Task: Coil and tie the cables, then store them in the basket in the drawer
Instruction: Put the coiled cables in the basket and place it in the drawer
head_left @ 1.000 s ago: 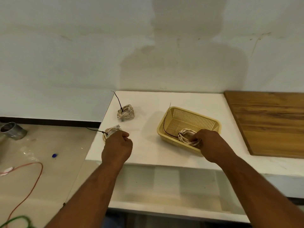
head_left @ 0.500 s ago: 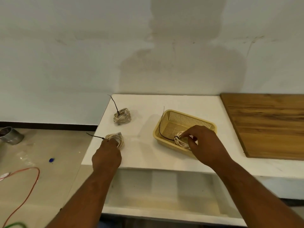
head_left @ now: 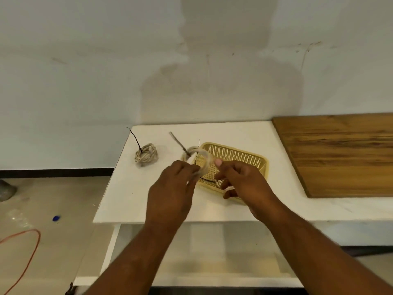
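My left hand [head_left: 172, 192] grips a coiled white cable [head_left: 200, 158] with a black tie sticking up, lifted above the left rim of the yellow basket [head_left: 236, 155] and blurred by motion. My right hand [head_left: 244, 184] hovers over the basket's near side with loosely spread fingers, just above another white coil [head_left: 219, 184] lying inside the basket, mostly hidden by the hand. A third tied coil [head_left: 146, 155] lies on the white counter [head_left: 148, 188] to the left.
An open white drawer [head_left: 202, 252] sits below the counter's front edge. A wooden board [head_left: 340, 154] covers the counter's right side. On the floor at left lie a red cable [head_left: 32, 248], a blue bit [head_left: 56, 218] and a grey object [head_left: 6, 190].
My left hand has lifted its coil off the counter's left front and carried it right to the basket's rim. My right hand has let go of the coil in the basket.
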